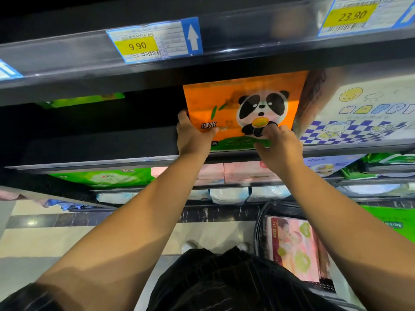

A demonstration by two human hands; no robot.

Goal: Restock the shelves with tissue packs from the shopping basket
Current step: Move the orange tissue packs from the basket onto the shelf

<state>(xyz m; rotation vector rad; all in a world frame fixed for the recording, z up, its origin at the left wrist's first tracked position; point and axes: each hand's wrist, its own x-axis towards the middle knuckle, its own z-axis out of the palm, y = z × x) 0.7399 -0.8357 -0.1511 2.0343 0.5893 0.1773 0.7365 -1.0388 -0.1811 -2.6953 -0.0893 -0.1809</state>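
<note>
An orange tissue pack with a panda print (226, 102) stands on the dark shelf (101, 149) under the 9.90 price tag. My left hand (193, 135) grips its lower left corner, thumb up along the side edge. My right hand (278, 147) holds its lower right part, fingers curled on the front. The black shopping basket (260, 223) sits on the floor at the lower right with a pink tissue pack (296, 245) inside.
A white pack with blue checks (359, 117) stands right of the orange pack. The shelf space left of it is dark and open, with a green pack (78, 101) far back. Lower shelves carry green, pink and white packs. The upper shelf rail (67, 61) overhangs.
</note>
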